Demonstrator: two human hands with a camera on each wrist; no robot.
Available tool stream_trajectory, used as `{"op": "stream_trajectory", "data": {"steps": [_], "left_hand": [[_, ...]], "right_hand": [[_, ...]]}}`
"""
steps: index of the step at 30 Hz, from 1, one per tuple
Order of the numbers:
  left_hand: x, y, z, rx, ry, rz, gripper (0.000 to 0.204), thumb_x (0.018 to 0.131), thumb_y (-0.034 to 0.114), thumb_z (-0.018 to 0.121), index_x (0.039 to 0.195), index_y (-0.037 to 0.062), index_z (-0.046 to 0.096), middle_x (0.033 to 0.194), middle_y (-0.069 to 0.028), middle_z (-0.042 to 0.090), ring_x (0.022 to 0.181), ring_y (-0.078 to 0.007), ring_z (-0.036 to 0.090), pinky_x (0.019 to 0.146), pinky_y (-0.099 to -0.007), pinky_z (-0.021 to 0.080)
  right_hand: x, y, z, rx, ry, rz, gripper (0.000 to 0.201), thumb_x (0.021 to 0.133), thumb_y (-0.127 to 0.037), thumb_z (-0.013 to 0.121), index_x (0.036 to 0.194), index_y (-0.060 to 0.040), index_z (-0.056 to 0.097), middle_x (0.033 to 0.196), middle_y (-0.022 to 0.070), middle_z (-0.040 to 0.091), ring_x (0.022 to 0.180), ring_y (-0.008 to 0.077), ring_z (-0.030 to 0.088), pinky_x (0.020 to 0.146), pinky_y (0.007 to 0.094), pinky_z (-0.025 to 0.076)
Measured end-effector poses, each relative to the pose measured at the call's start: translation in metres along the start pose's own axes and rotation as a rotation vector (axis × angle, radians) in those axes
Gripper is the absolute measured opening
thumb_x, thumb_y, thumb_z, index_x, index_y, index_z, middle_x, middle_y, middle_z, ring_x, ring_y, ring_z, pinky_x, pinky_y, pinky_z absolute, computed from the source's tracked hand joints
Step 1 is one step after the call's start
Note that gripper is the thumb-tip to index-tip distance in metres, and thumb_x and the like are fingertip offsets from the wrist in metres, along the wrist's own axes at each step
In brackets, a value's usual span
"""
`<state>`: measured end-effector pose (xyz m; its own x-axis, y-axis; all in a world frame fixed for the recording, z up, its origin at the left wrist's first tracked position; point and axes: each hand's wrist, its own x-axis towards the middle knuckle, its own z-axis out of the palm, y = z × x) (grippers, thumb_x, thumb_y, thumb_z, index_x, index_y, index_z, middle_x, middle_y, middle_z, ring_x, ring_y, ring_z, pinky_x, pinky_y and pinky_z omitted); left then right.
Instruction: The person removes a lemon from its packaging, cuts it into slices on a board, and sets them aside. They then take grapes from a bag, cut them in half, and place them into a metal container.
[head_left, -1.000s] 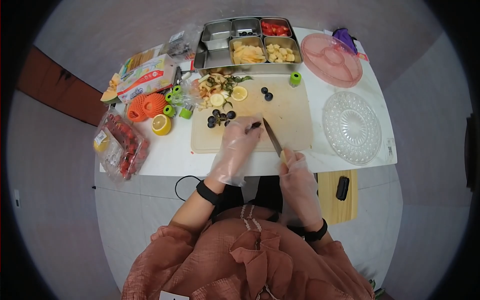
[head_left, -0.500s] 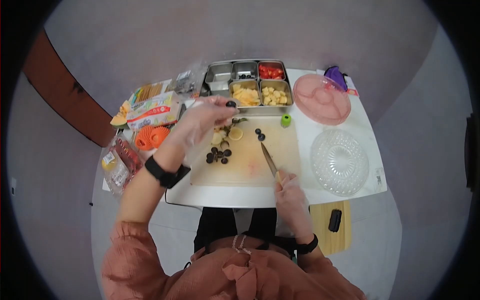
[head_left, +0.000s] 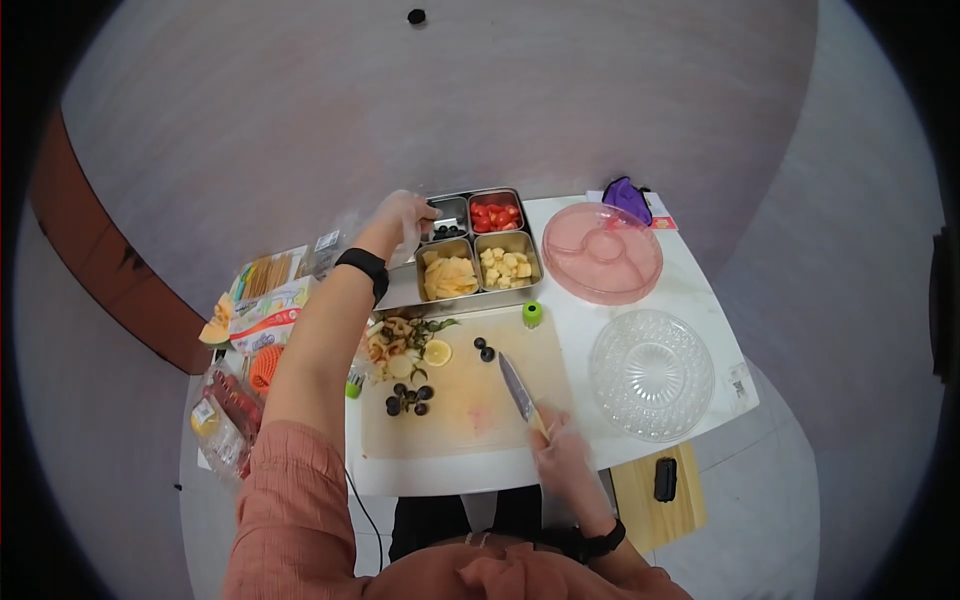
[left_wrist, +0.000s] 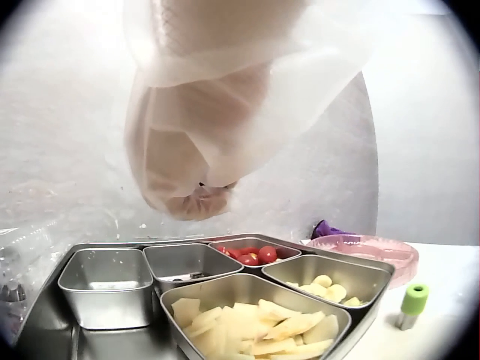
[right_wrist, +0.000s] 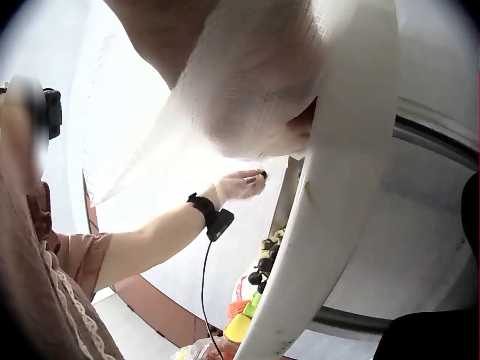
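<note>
In a clear plastic glove, my left hand (head_left: 408, 218) hovers at the back of the metal tray (head_left: 480, 300), close by the compartment with a few dark pieces. Its fingers pinch a black grape (right_wrist: 263, 174), which shows in the right wrist view; the left wrist view has these fingers (left_wrist: 199, 206) curled above the tray. My right hand (head_left: 562, 452), also gloved, grips a knife (head_left: 517, 388) by its pale handle, blade pointing away over the cutting board (head_left: 520, 430). Whole black grapes (head_left: 408, 400) lie in a cluster on the board, with two loose grapes (head_left: 485, 350) near the blade tip.
Other compartments hold cut red fruit (head_left: 494, 217), pale slices (head_left: 449, 276) and yellowish chunks (head_left: 505, 268). Peelings (head_left: 395, 345) and a lemon slice (head_left: 437, 352) lie on the board. Rightward are a pink divided plate (head_left: 603, 255), a clear glass plate (head_left: 652, 375) and a green-topped cutter (head_left: 532, 314).
My left hand has gone from the cutting board, up and forward, to the back of the tray with the grape. The right hand keeps the knife over the board. The head view has tilted upward.
</note>
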<state>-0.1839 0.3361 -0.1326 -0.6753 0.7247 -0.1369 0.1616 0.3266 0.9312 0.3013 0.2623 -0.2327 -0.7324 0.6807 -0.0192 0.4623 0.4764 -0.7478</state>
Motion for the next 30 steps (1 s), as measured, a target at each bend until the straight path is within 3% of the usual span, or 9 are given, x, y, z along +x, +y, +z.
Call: {"op": "stream_trajectory", "data": {"steps": [2, 9, 11, 18, 20, 23, 26, 28, 30], "left_hand": [[0.042, -0.028, -0.007, 0.451, -0.07, 0.322, 0.03, 0.087, 0.015, 0.076, 0.066, -0.003, 0.064, 0.061, -0.0075, 0.059, 0.056, -0.0189, 0.052, 0.054, -0.0386, 0.04], [0.033, -0.027, -0.005, 0.538, -0.023, 0.264, 0.02, 0.084, 0.017, 0.076, 0.082, -0.0024, 0.072, 0.067, -0.0128, 0.066, 0.058, -0.0212, 0.054, 0.056, -0.0387, 0.044], [0.038, -0.04, -0.011, 0.856, 0.053, 0.713, 0.016, 0.084, 0.014, 0.074, 0.086, -0.0022, 0.073, 0.072, -0.0139, 0.068, 0.06, -0.021, 0.056, 0.057, -0.0381, 0.045], [-0.038, 0.016, -0.001, 0.607, -0.193, 0.179, 0.012, 0.089, 0.01, 0.069, 0.096, 0.0005, 0.07, 0.087, -0.005, 0.067, 0.076, -0.012, 0.059, 0.07, -0.0241, 0.049], [-0.099, 0.033, 0.02, -0.155, -0.217, 0.139, 0.01, 0.09, 0.01, 0.069, 0.092, 0.0006, 0.068, 0.082, -0.0024, 0.06, 0.073, -0.0106, 0.054, 0.07, -0.0236, 0.046], [-0.161, 0.059, 0.04, 0.187, -0.191, 0.058, 0.01, 0.091, 0.011, 0.069, 0.095, 0.0011, 0.067, 0.084, -0.0016, 0.062, 0.075, -0.0117, 0.056, 0.073, -0.0237, 0.046], [-0.2, 0.045, 0.037, 0.07, -0.33, -0.026, 0.01, 0.09, 0.008, 0.069, 0.094, -0.0011, 0.067, 0.082, -0.0017, 0.062, 0.072, -0.0128, 0.057, 0.073, -0.0248, 0.047], [-0.24, 0.047, 0.046, 0.082, -0.391, -0.12, 0.007, 0.084, 0.006, 0.07, 0.083, 0.0003, 0.068, 0.078, -0.0016, 0.063, 0.069, -0.0123, 0.057, 0.07, -0.0249, 0.046], [-0.258, 0.037, 0.052, 0.13, -0.418, -0.149, 0.007, 0.084, 0.007, 0.07, 0.081, 0.0007, 0.069, 0.078, -0.0019, 0.063, 0.071, -0.0116, 0.057, 0.07, -0.025, 0.046]], "right_hand": [[-0.001, 0.001, 0.002, 0.03, 0.029, -0.008, 0.043, 0.096, -0.019, 0.056, 0.136, -0.0054, 0.054, 0.12, 0.0241, 0.059, 0.104, 0.0449, 0.061, 0.088, 0.0509, 0.051], [-0.002, 0.0, -0.001, 0.137, 0.109, -0.124, 0.04, 0.096, -0.018, 0.055, 0.134, -0.0066, 0.055, 0.116, 0.0267, 0.06, 0.102, 0.047, 0.061, 0.085, 0.0536, 0.051], [-0.004, -0.002, -0.002, 0.125, 0.103, -0.09, 0.04, 0.096, -0.018, 0.056, 0.134, -0.0067, 0.055, 0.116, 0.0265, 0.061, 0.101, 0.0471, 0.061, 0.084, 0.0536, 0.051], [-0.007, -0.015, -0.012, 0.169, 0.048, 0.036, 0.042, 0.092, -0.003, 0.056, 0.134, -0.0058, 0.059, 0.117, 0.0215, 0.061, 0.107, 0.041, 0.061, 0.091, 0.0423, 0.05], [-0.008, -0.012, -0.01, 0.173, 0.037, 0.048, 0.042, 0.092, -0.003, 0.055, 0.135, -0.0055, 0.059, 0.116, 0.0214, 0.061, 0.107, 0.0404, 0.061, 0.092, 0.0411, 0.049], [-0.006, 0.0, -0.002, 0.219, 0.118, -0.092, 0.041, 0.096, -0.011, 0.056, 0.135, -0.001, 0.054, 0.113, 0.0266, 0.06, 0.099, 0.047, 0.06, 0.084, 0.0522, 0.049], [-0.007, 0.003, -0.001, 0.3, 0.14, -0.124, 0.042, 0.097, -0.011, 0.056, 0.137, 0.0007, 0.053, 0.113, 0.0274, 0.06, 0.1, 0.0465, 0.06, 0.085, 0.0499, 0.049], [-0.009, 0.005, 0.0, 0.286, 0.146, -0.057, 0.038, 0.099, -0.009, 0.055, 0.135, -0.0001, 0.057, 0.117, 0.0172, 0.063, 0.095, 0.0256, 0.064, 0.083, 0.034, 0.05], [-0.009, 0.002, -0.003, 0.338, 0.131, -0.048, 0.039, 0.098, -0.012, 0.056, 0.135, 0.0001, 0.055, 0.114, 0.0213, 0.063, 0.094, 0.0325, 0.064, 0.083, 0.04, 0.05]]}}
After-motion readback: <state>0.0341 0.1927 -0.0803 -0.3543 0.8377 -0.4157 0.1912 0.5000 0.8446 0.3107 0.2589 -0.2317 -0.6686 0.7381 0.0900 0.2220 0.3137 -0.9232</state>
